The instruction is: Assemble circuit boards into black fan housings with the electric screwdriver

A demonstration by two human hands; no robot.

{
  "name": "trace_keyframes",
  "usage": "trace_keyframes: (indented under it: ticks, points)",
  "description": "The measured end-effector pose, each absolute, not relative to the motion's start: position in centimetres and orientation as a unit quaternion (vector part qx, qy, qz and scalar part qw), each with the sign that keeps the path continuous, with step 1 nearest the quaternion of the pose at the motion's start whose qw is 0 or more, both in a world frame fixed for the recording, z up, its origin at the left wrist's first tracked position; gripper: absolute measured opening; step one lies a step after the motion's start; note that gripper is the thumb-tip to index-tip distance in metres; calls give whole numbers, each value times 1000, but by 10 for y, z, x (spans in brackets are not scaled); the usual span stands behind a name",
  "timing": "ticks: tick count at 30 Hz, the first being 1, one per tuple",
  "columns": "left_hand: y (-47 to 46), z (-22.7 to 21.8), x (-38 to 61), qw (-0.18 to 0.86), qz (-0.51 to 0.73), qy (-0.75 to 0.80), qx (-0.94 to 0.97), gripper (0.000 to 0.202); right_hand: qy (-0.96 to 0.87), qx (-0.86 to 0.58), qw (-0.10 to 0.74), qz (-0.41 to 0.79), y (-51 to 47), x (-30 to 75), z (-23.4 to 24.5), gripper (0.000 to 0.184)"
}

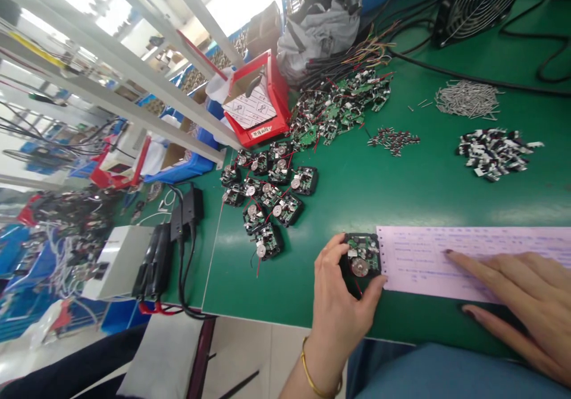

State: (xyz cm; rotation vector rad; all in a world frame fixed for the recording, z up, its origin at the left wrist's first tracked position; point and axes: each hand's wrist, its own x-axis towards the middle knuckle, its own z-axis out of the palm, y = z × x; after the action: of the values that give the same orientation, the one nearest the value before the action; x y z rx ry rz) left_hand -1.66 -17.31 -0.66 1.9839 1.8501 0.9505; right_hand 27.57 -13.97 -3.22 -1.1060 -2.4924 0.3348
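Between the thumb and fingers of my left hand (341, 295) is a black-framed circuit module (363, 253) with a green board and a round metal disc. It rests at the left end of a pink printed sheet (423, 262) with a row of holes along that edge. My right hand (521, 295) lies over the sheet's right part, fingers stretched out, the index fingertip touching the printed lines. Left of my hands, several similar modules (288, 209) with red wires sit grouped on the green table (339, 203).
A red bin (281, 99) stands behind the modules, beside a heap of loose circuit boards (334, 110). Piles of metal pins (467, 99), small dark-and-silver parts (395, 141) and black-and-white connectors (495, 152) lie farther back. A fan (484, 0) with cables stands at the back right.
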Motion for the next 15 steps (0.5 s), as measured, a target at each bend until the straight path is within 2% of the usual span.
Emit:
trace_keyframes:
  ticks: [8,15]
  points:
    - [-174,-8,-17,134,333,641,678,58,-892,-389,203,108,-137,272,-27,56]
    - [-170,-4,-21,86,305,605,730,32,-894,-395,185,105,-137,271,-22,55]
